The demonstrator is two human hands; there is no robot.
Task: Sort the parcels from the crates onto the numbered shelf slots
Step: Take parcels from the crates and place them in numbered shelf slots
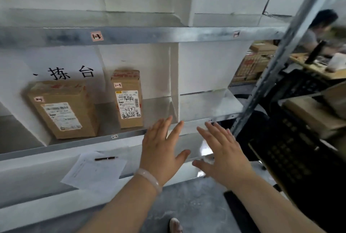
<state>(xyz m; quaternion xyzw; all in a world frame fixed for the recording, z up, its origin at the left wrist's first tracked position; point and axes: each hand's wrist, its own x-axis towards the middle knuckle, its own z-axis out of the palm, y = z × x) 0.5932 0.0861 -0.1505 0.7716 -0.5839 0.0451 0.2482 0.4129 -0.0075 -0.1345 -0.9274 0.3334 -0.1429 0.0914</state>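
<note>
Hands, left (159, 150) and right (224, 152), spread (both empty) before shelf edge (131, 135), 2 parcels (129, 100) left, bare room right.

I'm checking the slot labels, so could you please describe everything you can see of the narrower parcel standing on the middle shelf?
The narrower parcel is a brown cardboard box standing upright on the metal shelf, just right of a wider parcel, apart from it. Red-printed tape crosses its top. Its front carries a small handwritten tag reading 2-3 and a white shipping label with barcodes and black handwriting. Neither hand touches it.
</note>
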